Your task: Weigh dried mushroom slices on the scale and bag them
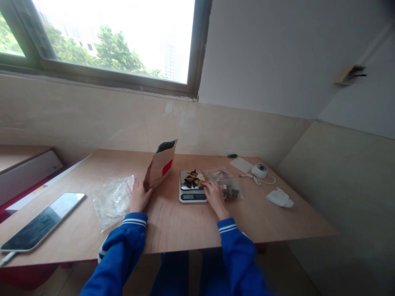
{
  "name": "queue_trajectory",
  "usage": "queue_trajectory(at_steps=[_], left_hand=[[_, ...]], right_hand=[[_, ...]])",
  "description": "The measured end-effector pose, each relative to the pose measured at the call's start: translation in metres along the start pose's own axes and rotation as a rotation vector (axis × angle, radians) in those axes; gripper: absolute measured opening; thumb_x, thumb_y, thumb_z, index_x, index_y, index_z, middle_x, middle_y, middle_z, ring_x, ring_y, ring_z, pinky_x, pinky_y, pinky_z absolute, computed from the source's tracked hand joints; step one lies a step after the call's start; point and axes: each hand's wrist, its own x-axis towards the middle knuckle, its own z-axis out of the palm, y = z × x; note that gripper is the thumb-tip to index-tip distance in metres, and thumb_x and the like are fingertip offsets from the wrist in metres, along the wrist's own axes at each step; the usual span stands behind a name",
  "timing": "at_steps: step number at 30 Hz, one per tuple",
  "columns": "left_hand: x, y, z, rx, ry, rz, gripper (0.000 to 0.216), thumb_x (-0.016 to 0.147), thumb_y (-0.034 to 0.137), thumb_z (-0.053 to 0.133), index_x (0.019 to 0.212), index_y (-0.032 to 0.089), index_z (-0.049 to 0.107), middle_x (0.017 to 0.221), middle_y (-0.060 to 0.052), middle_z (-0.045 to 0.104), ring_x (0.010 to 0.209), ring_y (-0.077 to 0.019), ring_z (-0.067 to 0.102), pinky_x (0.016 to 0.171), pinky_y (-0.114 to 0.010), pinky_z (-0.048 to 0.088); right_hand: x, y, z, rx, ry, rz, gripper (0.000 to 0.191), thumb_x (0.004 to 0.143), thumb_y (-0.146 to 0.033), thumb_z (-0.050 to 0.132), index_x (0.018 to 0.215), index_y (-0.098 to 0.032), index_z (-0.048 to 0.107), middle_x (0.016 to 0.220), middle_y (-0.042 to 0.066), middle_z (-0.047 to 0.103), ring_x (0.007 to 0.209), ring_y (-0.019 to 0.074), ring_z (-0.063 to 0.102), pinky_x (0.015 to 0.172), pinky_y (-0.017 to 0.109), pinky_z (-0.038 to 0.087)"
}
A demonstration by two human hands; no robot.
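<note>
Toward the far edge of the counter (pixel 173 230), near its middle, a small digital scale (pixel 192 187) carries a heap of dark and pale dried pieces (pixel 193 178) on its platform. The right hand (pixel 214 196) lies at the scale's right front corner, fingers loosely curled, touching both the scale and a clear zip bag (pixel 230 187) with more pieces just beside it; I cannot tell whether its grip has pinched anything. The left hand (pixel 139 196) rests flat and open against the foot of an upright brown paper pouch (pixel 161 164) with a red label, steadying it without clasping. To my mind, weighing goes best with the hand lifted clear of the platform so the reading settles. An empty-looking plastic bag (pixel 112 199) lies left of the pouch, a tablet (pixel 41 222) at the left edge, and a small white camera (pixel 259 170) near the far right corner.
</note>
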Motion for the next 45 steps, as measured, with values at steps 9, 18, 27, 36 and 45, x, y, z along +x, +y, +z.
queue_trajectory(at_steps=[9, 18, 27, 36, 45], left_hand=[[-0.001, 0.001, 0.000, 0.033, 0.000, -0.014, 0.055, 0.076, 0.041, 0.056, 0.121, 0.012, 0.045, 0.131, -0.021, 0.047, 0.136, -0.0365, 0.027, 0.108, -0.053, 0.029], [-0.001, 0.007, -0.003, 0.069, 0.004, 0.001, 0.062, 0.077, 0.045, 0.054, 0.125, 0.007, 0.042, 0.136, -0.025, 0.042, 0.136, -0.0382, 0.026, 0.107, -0.053, 0.029], [-0.002, 0.010, -0.005, 0.042, 0.024, -0.024, 0.053, 0.075, 0.045, 0.056, 0.118, 0.014, 0.047, 0.127, -0.019, 0.050, 0.125, -0.0385, 0.042, 0.101, -0.054, 0.036], [-0.003, 0.005, -0.005, 0.053, 0.137, -0.132, 0.050, 0.077, 0.042, 0.053, 0.114, 0.010, 0.045, 0.125, -0.024, 0.049, 0.123, -0.0420, 0.041, 0.099, -0.061, 0.034], [-0.002, 0.010, -0.007, 0.092, 0.163, -0.163, 0.063, 0.075, 0.057, 0.049, 0.114, 0.008, 0.046, 0.117, -0.023, 0.054, 0.117, -0.0412, 0.046, 0.098, -0.057, 0.036]], right_hand=[[-0.019, 0.020, 0.015, 0.164, 0.231, 0.082, 0.042, 0.083, -0.009, 0.036, 0.118, -0.019, 0.058, 0.109, 0.012, 0.054, 0.106, 0.0236, 0.051, 0.093, 0.043, 0.041], [-0.022, 0.020, 0.015, 0.203, 0.261, 0.126, 0.032, 0.080, -0.007, 0.038, 0.094, -0.017, 0.064, 0.099, 0.011, 0.055, 0.098, 0.0235, 0.052, 0.089, 0.041, 0.041], [-0.025, 0.022, 0.016, 0.210, 0.253, 0.136, 0.029, 0.077, -0.006, 0.039, 0.085, -0.018, 0.065, 0.096, 0.009, 0.054, 0.097, 0.0237, 0.051, 0.089, 0.041, 0.040], [-0.025, 0.024, 0.017, 0.203, 0.278, 0.143, 0.029, 0.076, -0.005, 0.039, 0.081, -0.018, 0.064, 0.095, 0.009, 0.053, 0.096, 0.0231, 0.051, 0.089, 0.042, 0.040], [-0.025, 0.025, 0.016, 0.228, 0.301, 0.164, 0.030, 0.076, -0.005, 0.038, 0.082, -0.018, 0.064, 0.095, 0.010, 0.052, 0.095, 0.0236, 0.051, 0.088, 0.042, 0.041]])
